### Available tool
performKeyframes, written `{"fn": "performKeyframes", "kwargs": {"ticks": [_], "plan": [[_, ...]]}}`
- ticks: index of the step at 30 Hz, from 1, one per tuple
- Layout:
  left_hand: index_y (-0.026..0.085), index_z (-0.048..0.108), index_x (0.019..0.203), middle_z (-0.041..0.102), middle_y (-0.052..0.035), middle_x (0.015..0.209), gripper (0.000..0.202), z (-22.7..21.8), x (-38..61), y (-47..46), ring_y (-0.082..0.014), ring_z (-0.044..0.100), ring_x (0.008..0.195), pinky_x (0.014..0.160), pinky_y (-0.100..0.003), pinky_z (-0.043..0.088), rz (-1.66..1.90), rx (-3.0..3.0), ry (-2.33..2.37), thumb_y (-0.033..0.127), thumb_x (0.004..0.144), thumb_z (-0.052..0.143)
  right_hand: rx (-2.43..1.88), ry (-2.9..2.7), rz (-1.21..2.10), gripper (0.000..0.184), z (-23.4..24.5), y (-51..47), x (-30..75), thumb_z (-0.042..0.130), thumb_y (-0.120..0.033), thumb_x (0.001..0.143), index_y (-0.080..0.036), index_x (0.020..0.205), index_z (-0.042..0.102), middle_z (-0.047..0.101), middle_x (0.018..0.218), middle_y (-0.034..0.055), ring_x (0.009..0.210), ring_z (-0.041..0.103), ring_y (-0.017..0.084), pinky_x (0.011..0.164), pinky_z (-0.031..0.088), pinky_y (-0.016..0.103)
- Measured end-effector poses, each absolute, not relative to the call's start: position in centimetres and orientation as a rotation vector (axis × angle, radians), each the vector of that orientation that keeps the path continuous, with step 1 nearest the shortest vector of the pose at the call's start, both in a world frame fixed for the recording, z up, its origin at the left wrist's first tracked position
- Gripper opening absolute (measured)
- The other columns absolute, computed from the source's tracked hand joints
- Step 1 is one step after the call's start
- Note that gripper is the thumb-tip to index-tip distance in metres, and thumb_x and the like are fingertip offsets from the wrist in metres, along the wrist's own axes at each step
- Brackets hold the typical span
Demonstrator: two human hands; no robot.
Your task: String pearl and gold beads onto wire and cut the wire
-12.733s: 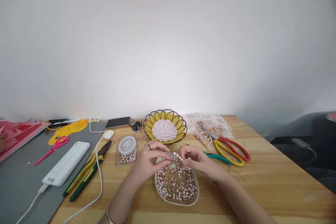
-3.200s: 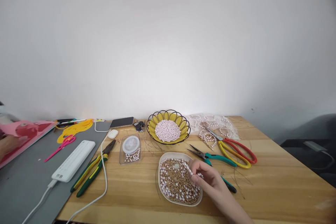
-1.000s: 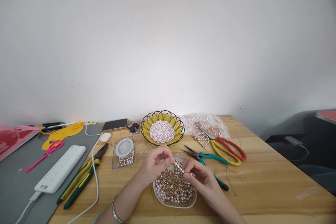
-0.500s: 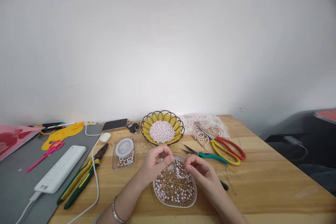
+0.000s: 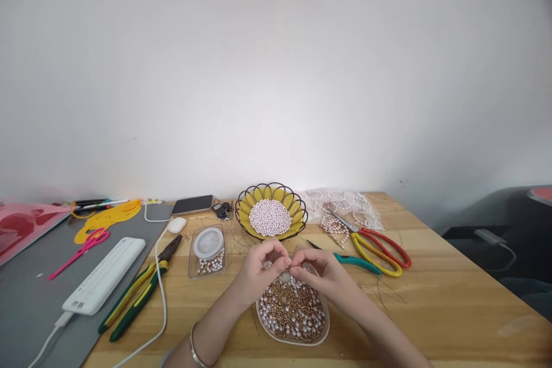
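Over the far rim of a shallow white dish (image 5: 324,326) full of gold and pearl beads, my left hand (image 5: 259,272) and my right hand (image 5: 321,273) meet fingertip to fingertip. Both are closed in a pinch on something small between them, too small to name; it looks like beads on a thread. A bangle sits on my left wrist. Just beyond the hands stands a black wire basket with a yellow liner (image 5: 271,217), heaped with pale pink pearls.
Teal pliers (image 5: 356,261) and red-and-yellow scissors (image 5: 379,247) lie right of the dish, bagged pearl strands (image 5: 340,207) behind them. To the left are a clear box with a thread spool (image 5: 207,248), green pliers (image 5: 140,287), a white power strip (image 5: 103,276) and a cable.
My right hand has risen from the beads and closed in on the left, so the fingertips now touch above the dish's far rim. The view has shifted slightly.
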State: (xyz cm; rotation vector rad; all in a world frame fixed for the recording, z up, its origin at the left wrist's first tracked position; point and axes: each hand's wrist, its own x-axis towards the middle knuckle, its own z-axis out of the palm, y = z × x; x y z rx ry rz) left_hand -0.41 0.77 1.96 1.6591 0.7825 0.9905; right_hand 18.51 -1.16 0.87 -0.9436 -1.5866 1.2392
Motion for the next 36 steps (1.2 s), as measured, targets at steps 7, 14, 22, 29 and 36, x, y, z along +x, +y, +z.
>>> {"fn": "performKeyframes", "kwargs": {"ticks": [7,14,22,29,36], "plan": [[0.016,0.060,0.079,0.056,-0.0010,0.075,0.041,1.7,-0.3,0.8,-0.0150,0.049,0.069,0.064,-0.025,0.038,1.005,1.636,0.816,0.055,0.089,0.066,-0.887,-1.504,1.331,0.034,0.2,-1.5,18.2,0.072,-0.052,0.088,-0.021,0.077,0.066,0.059,0.074,-0.0001,0.069,0.050,0.018,0.066,0.039,0.030],[0.015,0.063,0.080,0.058,-0.0014,0.074,0.043,1.9,-0.1,0.8,-0.0150,0.052,0.069,0.064,-0.025,0.041,0.977,1.533,0.782,0.057,0.084,0.072,-0.864,-1.418,1.393,0.034,0.0,-1.7,18.4,0.077,-0.052,0.085,-0.019,0.078,0.068,0.061,0.075,0.0001,0.069,0.053,0.016,0.066,0.042,0.029],[0.016,0.062,0.078,0.059,-0.0022,0.078,0.042,1.6,0.2,0.8,-0.0147,0.052,0.071,0.061,-0.024,0.042,0.986,1.503,0.700,0.056,0.084,0.073,-0.837,-1.367,1.428,0.034,0.2,-1.6,18.1,0.079,-0.051,0.083,-0.019,0.076,0.069,0.061,0.074,-0.0006,0.068,0.052,0.015,0.066,0.042,0.028],[0.016,0.062,0.081,0.058,-0.0023,0.080,0.039,1.6,0.2,0.7,-0.0143,0.052,0.073,0.063,-0.023,0.042,0.966,1.521,0.667,0.054,0.087,0.071,-0.831,-1.331,1.442,0.033,0.2,-1.6,18.0,0.082,-0.050,0.081,-0.019,0.076,0.071,0.062,0.074,-0.0003,0.069,0.053,0.015,0.068,0.042,0.028],[0.016,0.060,0.086,0.061,-0.0017,0.082,0.039,1.7,0.0,0.7,-0.0129,0.054,0.071,0.065,-0.023,0.045,1.015,1.406,0.690,0.054,0.089,0.070,-0.823,-1.295,1.347,0.033,-0.4,-1.1,18.5,0.081,-0.051,0.081,-0.020,0.074,0.072,0.065,0.072,0.0008,0.069,0.056,0.017,0.068,0.045,0.029]]}}
